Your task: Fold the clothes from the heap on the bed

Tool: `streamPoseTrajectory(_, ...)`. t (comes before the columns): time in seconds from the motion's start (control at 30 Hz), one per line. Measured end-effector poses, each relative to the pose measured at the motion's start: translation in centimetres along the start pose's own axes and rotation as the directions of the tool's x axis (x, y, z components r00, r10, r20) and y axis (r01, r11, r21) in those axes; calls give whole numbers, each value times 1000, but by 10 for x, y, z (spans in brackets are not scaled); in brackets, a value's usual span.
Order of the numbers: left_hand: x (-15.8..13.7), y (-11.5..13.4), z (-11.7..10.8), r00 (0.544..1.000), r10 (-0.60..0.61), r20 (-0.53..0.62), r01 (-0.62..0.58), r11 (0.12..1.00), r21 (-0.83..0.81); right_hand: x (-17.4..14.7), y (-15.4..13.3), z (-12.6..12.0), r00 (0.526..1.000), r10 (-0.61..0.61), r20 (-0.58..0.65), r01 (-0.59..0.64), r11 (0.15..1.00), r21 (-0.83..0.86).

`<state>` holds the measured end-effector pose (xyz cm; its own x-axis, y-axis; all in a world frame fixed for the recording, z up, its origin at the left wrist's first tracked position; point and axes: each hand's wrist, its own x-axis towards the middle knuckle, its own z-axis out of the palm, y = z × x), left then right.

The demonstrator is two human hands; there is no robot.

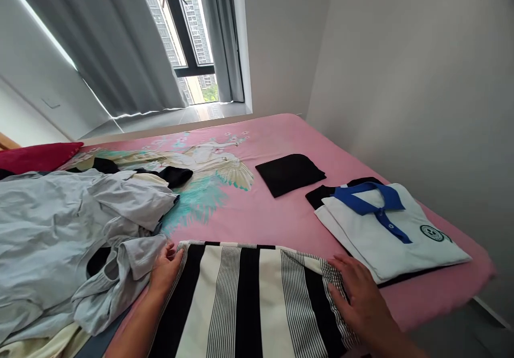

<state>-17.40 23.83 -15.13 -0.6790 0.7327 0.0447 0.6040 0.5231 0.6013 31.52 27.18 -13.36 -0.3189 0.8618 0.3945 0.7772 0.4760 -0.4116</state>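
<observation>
A black-and-white striped garment (249,299) lies spread at the front of the bed, its lower part running out of view. At its far left corner, my left hand (165,268) is closed, the fingertips pinching the edge. My right hand (359,293) lies on the garment's right edge with thumb and fingers apart; the fabric is slightly bunched under it. Beyond the right hand sits a folded white polo shirt (381,229) with a blue collar, on top of black cloth. A folded black garment (291,173) rests farther back in the middle.
A loose heap of light grey clothes (52,224) covers the left side, with dark and cream pieces among it. Behind it is a red pillow (40,155). The pink bedsheet (277,133) has a bird print. A window (193,25) with grey curtains stands beyond; a wall borders the right.
</observation>
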Motion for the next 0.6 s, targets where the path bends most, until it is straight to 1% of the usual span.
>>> streamPoseTrajectory(0.03, -8, 2, 0, 998, 48, -34, -46, 998, 37, 5, -2, 0, 999, -41, 25, 41, 999, -22)
streamPoseTrajectory(0.07, -18, 5, 0, 993, 108, -43, -105, 992, 66, 9, -4, 1, 997, -64, 52, 66, 997, -41)
streamPoseTrajectory(0.1, -27, 7, 1, 984, 175, -27, -172, 982, 82, 13, -5, 3, 994, -75, 81, 79, 996, -51)
streamPoseTrajectory(0.17, -45, 10, 3, 945, 323, 51, -327, 937, 125, 21, -6, 8, 987, -75, 145, 81, 996, -35)
streamPoseTrajectory(0.23, -58, 10, 6, 897, 416, 151, -441, 870, 221, 27, -6, 11, 979, -53, 197, 51, 999, 18)
streamPoseTrajectory(0.27, -61, 8, 8, 883, 428, 191, -467, 837, 285, 30, -5, 12, 978, -33, 206, 24, 999, 46)
streamPoseTrajectory(0.3, -62, 7, 10, 879, 421, 224, -475, 808, 347, 32, -5, 13, 978, -8, 206, -7, 998, 69)
streamPoseTrajectory(0.37, -62, 4, 13, 891, 371, 261, -451, 783, 428, 35, -4, 13, 978, 53, 204, -73, 993, 93)
streamPoseTrajectory(0.43, -60, 3, 15, 899, 330, 287, -431, 781, 452, 36, -2, 14, 965, 90, 248, -116, 989, 91)
streamPoseTrajectory(0.5, -59, 4, 16, 901, 307, 306, -421, 790, 447, 36, 2, 17, 940, 122, 320, -152, 986, 70)
streamPoseTrajectory(0.6, -59, 7, 12, 898, 297, 324, -417, 807, 417, 36, 13, 27, 886, 249, 391, -281, 959, 26)
